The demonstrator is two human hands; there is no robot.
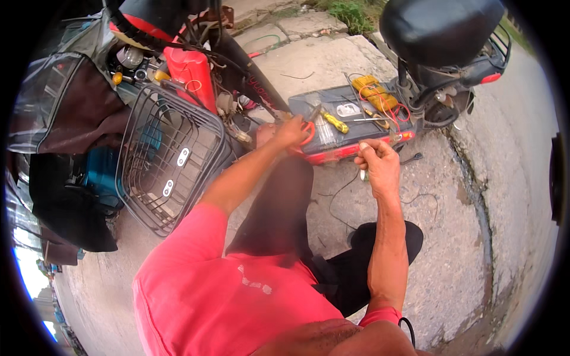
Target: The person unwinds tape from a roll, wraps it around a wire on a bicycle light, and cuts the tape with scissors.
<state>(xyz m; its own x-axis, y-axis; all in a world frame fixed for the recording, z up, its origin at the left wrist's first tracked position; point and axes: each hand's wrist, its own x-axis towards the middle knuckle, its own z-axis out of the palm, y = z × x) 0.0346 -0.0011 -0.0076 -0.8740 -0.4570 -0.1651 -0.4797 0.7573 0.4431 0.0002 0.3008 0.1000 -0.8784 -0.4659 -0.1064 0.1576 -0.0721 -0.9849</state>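
My left hand (291, 132) is at the left end of the scooter's dark footboard (350, 98), its fingers closed on scissors with a red handle loop (308, 134). Their blades point away over the board. My right hand (380, 163) hangs just in front of the board's red edge, thumb and fingers pinched together. A small whitish thing (363, 175) shows under those fingers; I cannot make out what it is. On the footboard lie a yellow-handled screwdriver (336, 123), a clear plastic piece (325, 129) and a yellow multimeter (374, 92) with red leads.
A black wire basket (172, 160) is attached at the scooter's front on the left. The black seat (442, 29) rises at the far right. A thin dark cable (338, 199) trails over the concrete, and a crack (472, 184) runs along it to the right.
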